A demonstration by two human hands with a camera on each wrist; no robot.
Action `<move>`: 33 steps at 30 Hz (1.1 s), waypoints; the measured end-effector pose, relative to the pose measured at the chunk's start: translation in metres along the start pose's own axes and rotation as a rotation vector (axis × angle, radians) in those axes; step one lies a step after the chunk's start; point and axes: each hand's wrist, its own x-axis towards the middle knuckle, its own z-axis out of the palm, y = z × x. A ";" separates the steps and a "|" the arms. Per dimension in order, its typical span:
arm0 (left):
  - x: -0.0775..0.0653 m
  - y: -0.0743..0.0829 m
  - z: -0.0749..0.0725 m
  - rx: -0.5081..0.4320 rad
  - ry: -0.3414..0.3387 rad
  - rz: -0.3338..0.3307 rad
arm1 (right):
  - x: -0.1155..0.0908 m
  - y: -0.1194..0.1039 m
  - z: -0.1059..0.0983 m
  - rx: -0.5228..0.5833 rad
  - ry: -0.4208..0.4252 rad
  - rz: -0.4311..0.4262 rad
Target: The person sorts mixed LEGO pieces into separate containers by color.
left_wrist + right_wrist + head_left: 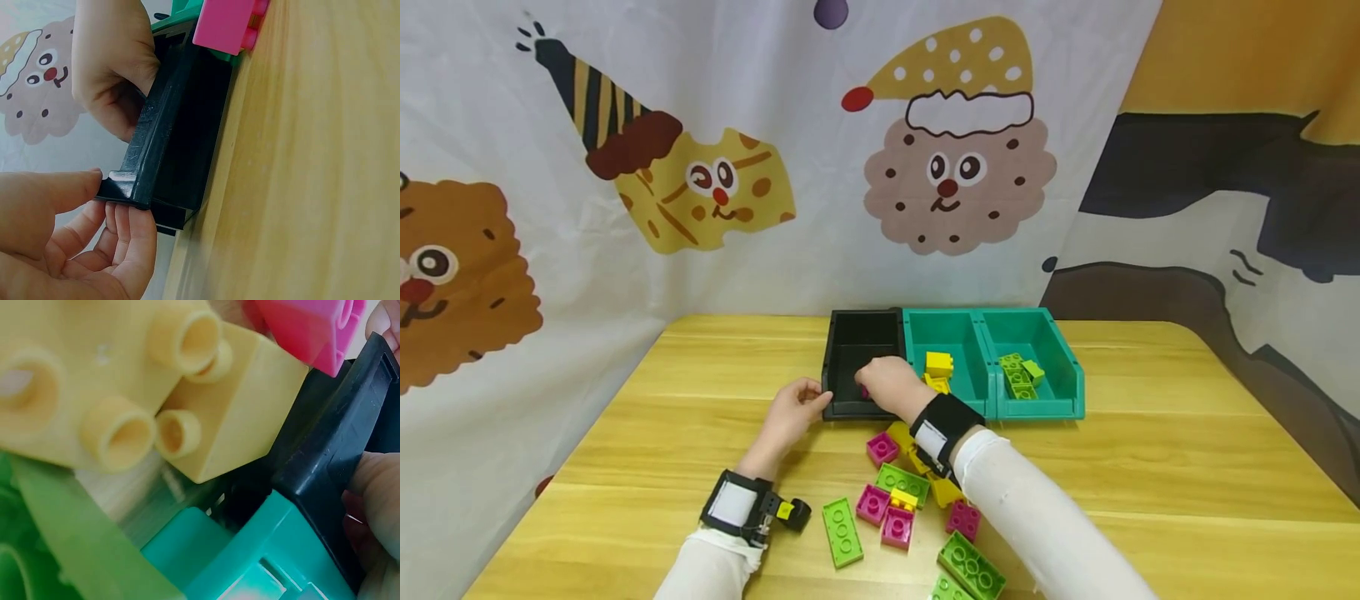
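My left hand [792,413] pinches the front left corner of the black bin [866,327], thumb on the rim and fingers below it in the left wrist view. My right hand [891,385] reaches down over the bin's front wall, fingers curled round a magenta block [864,392] that is mostly hidden. Just in front of the bins lie loose blocks: a magenta block [882,448], a green block [842,533] and yellow blocks [244,400], some partly under my right wrist.
Right of the black bin stand two teal bins; the middle bin [942,329] holds yellow blocks [938,364], the right bin [1071,392] green blocks [1018,379]. More green blocks [972,567] lie near the table's front edge. A printed cloth [820,275] hangs behind the wooden table [1150,467].
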 end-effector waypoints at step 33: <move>0.000 -0.002 0.001 -0.007 0.005 0.013 | -0.045 0.028 -0.034 0.485 0.011 -0.103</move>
